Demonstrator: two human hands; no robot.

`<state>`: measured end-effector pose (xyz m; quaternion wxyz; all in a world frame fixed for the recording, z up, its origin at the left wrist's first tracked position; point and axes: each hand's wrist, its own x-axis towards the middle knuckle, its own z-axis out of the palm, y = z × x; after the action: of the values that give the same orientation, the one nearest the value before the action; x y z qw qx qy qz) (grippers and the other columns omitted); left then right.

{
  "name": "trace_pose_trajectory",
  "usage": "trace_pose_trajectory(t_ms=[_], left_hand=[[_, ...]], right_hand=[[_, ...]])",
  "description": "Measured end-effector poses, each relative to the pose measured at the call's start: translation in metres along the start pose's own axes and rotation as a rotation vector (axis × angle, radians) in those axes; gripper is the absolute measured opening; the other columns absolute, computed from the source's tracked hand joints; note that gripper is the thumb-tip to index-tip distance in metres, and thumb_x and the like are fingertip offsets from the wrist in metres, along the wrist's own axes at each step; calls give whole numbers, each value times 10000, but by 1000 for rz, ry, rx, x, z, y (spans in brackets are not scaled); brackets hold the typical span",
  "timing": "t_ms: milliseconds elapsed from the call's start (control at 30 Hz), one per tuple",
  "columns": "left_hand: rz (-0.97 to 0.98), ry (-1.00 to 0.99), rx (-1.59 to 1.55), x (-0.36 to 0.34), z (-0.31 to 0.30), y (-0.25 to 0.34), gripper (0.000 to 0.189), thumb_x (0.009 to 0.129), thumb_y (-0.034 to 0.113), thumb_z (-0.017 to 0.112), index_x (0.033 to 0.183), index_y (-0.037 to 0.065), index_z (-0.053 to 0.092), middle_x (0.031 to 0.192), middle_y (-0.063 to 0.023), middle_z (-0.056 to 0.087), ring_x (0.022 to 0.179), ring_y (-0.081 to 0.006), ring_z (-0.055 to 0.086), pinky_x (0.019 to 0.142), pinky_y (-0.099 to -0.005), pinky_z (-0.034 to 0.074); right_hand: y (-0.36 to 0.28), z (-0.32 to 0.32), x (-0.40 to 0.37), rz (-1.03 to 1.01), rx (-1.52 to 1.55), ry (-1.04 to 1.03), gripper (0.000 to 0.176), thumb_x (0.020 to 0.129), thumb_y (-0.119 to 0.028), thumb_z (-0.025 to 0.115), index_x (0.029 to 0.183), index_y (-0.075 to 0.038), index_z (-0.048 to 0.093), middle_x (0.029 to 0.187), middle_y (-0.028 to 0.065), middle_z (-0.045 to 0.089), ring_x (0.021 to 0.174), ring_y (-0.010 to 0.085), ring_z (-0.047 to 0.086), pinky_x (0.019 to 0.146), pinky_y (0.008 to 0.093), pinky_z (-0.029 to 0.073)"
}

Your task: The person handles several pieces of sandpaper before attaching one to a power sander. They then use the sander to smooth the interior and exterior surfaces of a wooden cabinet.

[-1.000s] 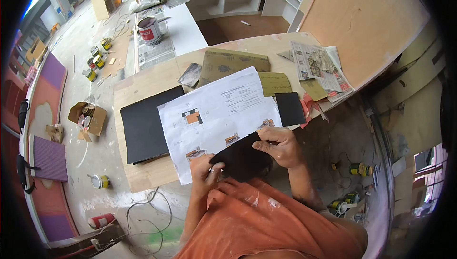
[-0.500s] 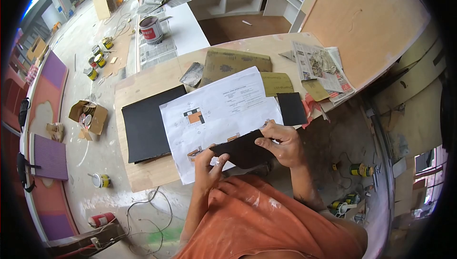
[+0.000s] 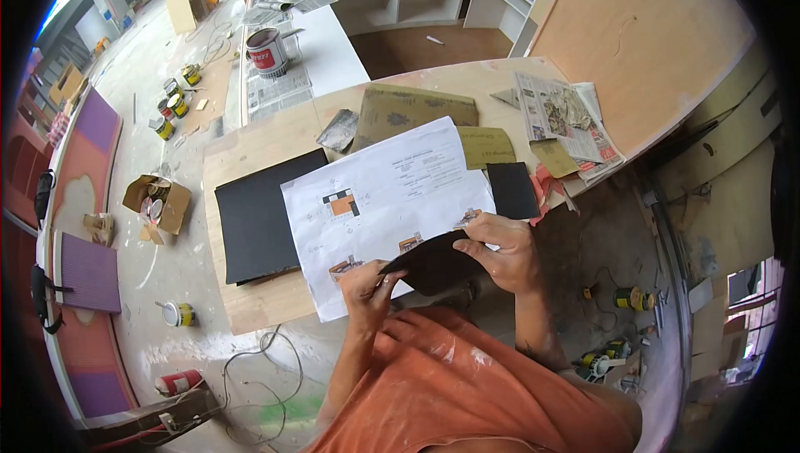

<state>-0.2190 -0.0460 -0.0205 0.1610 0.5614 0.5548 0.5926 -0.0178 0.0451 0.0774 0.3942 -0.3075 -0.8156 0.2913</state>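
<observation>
A dark, flexible sheet [image 3: 435,266] is held between my two hands over the table's near edge, bowed along its upper edge. My left hand [image 3: 367,290] pinches its left end, and my right hand [image 3: 504,253] grips its upper right corner. Just beyond lies a white paper [image 3: 350,228] with printed drawings and text. Black sheets [image 3: 262,224] rest partly beneath it on the left. To its right is a smaller black piece [image 3: 512,190]. Brown-backed sheets [image 3: 417,113] lie behind the paper, near an olive-backed piece [image 3: 485,146].
The wooden table [image 3: 250,311] also bears newspaper [image 3: 542,111] on the right. A paint can [image 3: 267,55] stands on a white surface behind. Cans, a cardboard box [image 3: 171,207] and a cable [image 3: 287,345] are on the floor. A person's hands show at the top.
The dark sheet has moved slightly right and its upper edge now arches more. Both hands have shifted a little right with it. More of the other person's hands shows at the top.
</observation>
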Motion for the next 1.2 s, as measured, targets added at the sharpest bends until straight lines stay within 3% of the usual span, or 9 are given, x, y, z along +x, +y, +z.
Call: trace_pose_trajectory(t_ms=[200, 333, 600, 733, 800, 933, 1033, 1067, 1200], left_hand=[[-99, 9, -437, 0, 8, 4, 163, 870, 106, 691, 780, -25, 655, 663, -91, 600, 609, -160, 553, 567, -284, 400], [-258, -51, -276, -3, 1, 3, 179, 897, 107, 656, 799, -41, 635, 715, -99, 617, 627, -159, 555, 581, -283, 407], [29, -3, -49, -2, 2, 2, 204, 882, 17, 604, 697, -9, 521, 598, -111, 443, 521, -248, 445, 514, -336, 342], [155, -28, 75, -1, -9, -1, 150, 887, 39, 603, 758, -9, 545, 638, -109, 490, 535, -253, 478, 521, -345, 363], [-74, -140, -93, 5, -8, 11, 111, 906, 75, 591, 846, -18, 589, 681, -103, 561, 585, -244, 551, 561, -325, 418], [-190, -176, -482, -4, 6, -1, 204, 936, 158, 598, 985, -36, 634, 768, -88, 663, 715, -175, 636, 672, -285, 491], [-248, -268, -318, -4, 4, 3, 186, 926, 147, 621, 950, -36, 645, 764, -96, 663, 722, -165, 639, 664, -284, 488], [-287, -192, -400, 0, 7, 12, 164, 912, 115, 640, 858, -39, 641, 719, -99, 641, 685, -168, 632, 627, -289, 475], [-272, -168, -216, 0, 6, 11, 178, 907, 88, 643, 786, -40, 617, 686, -102, 621, 631, -161, 594, 585, -296, 450]], right_hand=[[5, -1, 0, -7, 20, 39, 152, 789, -85, 773, 834, 24, 678, 782, 102, 664, 672, 226, 617, 619, 311, 473], [4, -3, 0, 24, 50, 40, 166, 775, -87, 789, 823, 24, 675, 764, 95, 654, 663, 186, 614, 597, 287, 467], [10, -3, -3, 90, 103, -4, 200, 771, -104, 797, 774, 28, 648, 713, 71, 617, 635, 165, 578, 592, 285, 454], [11, -1, -2, 41, 98, 4, 212, 781, -121, 794, 771, 27, 643, 708, 68, 607, 625, 157, 561, 585, 280, 441], [9, -3, -1, 49, 104, 1, 215, 786, -126, 791, 774, 29, 641, 704, 67, 602, 616, 154, 551, 581, 279, 435], [10, -5, 0, 117, 114, 15, 218, 803, -132, 781, 803, 34, 639, 698, 64, 591, 609, 141, 529, 571, 281, 427], [10, -5, 0, 143, 92, 33, 212, 810, -129, 777, 820, 34, 642, 703, 67, 594, 614, 136, 529, 573, 280, 432], [10, -3, 0, 132, 91, 53, 208, 812, -127, 776, 827, 34, 644, 705, 69, 596, 617, 135, 531, 576, 279, 435], [7, -3, 1, 138, 87, 67, 200, 814, -120, 773, 835, 35, 647, 711, 75, 599, 617, 141, 536, 580, 278, 440]])
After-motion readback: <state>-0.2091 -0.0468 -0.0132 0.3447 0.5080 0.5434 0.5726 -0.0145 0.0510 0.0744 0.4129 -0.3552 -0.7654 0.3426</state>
